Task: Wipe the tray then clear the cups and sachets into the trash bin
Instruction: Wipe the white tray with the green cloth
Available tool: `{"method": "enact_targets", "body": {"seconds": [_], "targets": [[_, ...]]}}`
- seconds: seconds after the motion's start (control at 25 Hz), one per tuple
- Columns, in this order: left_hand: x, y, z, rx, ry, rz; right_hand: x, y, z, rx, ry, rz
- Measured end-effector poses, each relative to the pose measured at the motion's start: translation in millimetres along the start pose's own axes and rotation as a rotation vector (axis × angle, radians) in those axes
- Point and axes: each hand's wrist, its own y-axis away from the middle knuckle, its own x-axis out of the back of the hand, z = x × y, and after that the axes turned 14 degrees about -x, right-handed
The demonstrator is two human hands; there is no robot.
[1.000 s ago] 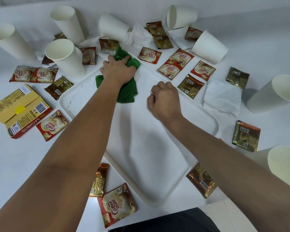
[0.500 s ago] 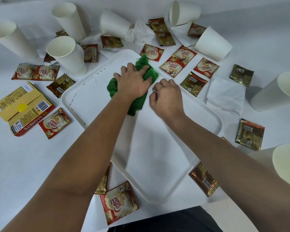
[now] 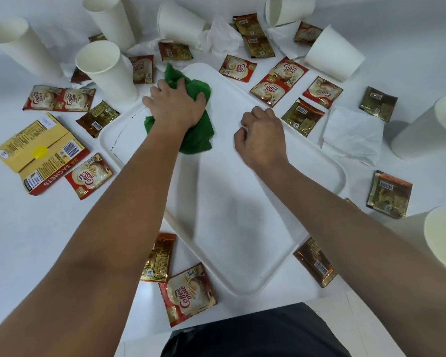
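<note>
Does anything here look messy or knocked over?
Yes. Several paper cups lie tipped on their sides, such as one at the far edge. Coffee creamer sachets and crumpled napkins are scattered around the white tray, and a dark line of marks runs along its left edge.

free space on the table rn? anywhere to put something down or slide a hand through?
Bare patches: the table's near-left corner, below the yellow sachet box; and the near half of the tray, between the forearms. Crowded: the far edge, packed with paper cups, sachets and tissues; the right side too. The left hand presses a green cloth at the tray's far-left corner.
</note>
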Motion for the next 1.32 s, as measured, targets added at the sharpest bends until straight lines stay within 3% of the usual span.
{"method": "enact_targets", "body": {"seconds": [0.4, 0.92, 1.16, 1.32], "targets": [[-12, 43, -14, 0.222, 0.04, 0.097, -5, 1, -1, 0.007, -0.072, 0.067], [1, -13, 19, -0.006, 0.082, 0.016, -1, 1, -1, 0.007, -0.015, 0.011], [-3, 6, 19, -0.093, 0.065, 0.001, -1, 0, 0, 0.01, -0.007, 0.02], [-3, 34, 20, -0.125, 0.189, -0.029, 0, 2, 0, 0.008, 0.014, 0.02]]}}
